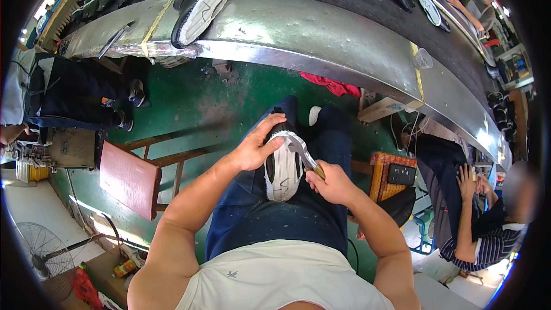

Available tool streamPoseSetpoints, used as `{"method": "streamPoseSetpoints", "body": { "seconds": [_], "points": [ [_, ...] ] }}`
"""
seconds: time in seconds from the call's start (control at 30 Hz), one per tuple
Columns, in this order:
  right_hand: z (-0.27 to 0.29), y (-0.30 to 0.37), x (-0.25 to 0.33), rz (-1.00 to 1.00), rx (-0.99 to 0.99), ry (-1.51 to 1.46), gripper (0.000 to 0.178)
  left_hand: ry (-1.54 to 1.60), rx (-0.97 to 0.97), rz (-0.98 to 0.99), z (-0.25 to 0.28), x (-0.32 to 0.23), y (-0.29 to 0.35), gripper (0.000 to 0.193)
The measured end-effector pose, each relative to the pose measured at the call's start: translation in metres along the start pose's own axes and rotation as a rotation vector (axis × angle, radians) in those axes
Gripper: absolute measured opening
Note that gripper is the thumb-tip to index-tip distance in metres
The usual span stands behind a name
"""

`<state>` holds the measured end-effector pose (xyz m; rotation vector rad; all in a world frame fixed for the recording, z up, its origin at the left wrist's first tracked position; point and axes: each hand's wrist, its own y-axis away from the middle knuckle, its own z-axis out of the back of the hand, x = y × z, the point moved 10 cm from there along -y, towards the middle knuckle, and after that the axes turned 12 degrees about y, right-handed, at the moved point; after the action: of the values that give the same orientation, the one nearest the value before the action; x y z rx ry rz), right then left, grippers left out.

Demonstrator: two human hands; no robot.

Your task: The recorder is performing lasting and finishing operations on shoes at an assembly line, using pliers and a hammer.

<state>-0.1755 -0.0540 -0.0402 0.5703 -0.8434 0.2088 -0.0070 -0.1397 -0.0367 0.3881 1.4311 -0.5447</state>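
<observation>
Right hand (333,183): grip's clutching a curved tool (303,152); slipping might be scuffing the sole (282,167)
Left hand (254,146): grip's holding the boot (282,186); thumb (272,146) is sitting near that tool, maybe risking nicks

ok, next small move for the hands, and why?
Probably draw the thumb of the left hand back slightly: it lies at the white sole of the upturned shoe, close to the head of the curved metal tool that the right hand grips, so it could get pinched.

Stool (130,179) & wire fan (40,261) on L, red cloth (330,84) nr bench (310,28).
</observation>
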Motion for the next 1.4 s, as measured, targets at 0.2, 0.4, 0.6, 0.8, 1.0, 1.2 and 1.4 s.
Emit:
{"method": "streamPoseSetpoints", "body": {
  "seconds": [0.2,0.4,0.6,0.8,1.0,1.2,1.4],
  "points": [
    [-0.008,0.0,-0.014,0.145,-0.386,0.184,0.022,-0.063,0.025,-0.072,-0.002,-0.001,-0.003,0.052],
    [0.005,0.032,0.014,-0.009,-0.298,0.348,0.026,0.068,-0.021,0.054,-0.012,-0.002,0.002,0.054],
    [0.012,0.029,0.002,-0.035,0.059,0.084,0.027,0.073,-0.145,0.102,-0.005,0.003,-0.006,0.048],
    [0.037,0.016,0.034,0.038,-0.374,0.157,0.03,0.062,-0.055,0.081,-0.009,0.006,-0.009,0.056],
    [0.012,0.014,0.004,-0.067,-0.284,0.027,0.05,0.095,-0.171,0.222,-0.007,0.039,0.029,0.079],
    [-0.031,-0.008,-0.046,-0.23,-0.327,-0.126,0.057,0.068,-0.37,0.372,-0.038,0.051,0.079,0.067],
    [-0.046,0.01,-0.071,-0.151,-0.312,-0.479,0.019,0.165,-0.295,0.359,-0.054,0.058,0.058,0.081]
  ]
}}
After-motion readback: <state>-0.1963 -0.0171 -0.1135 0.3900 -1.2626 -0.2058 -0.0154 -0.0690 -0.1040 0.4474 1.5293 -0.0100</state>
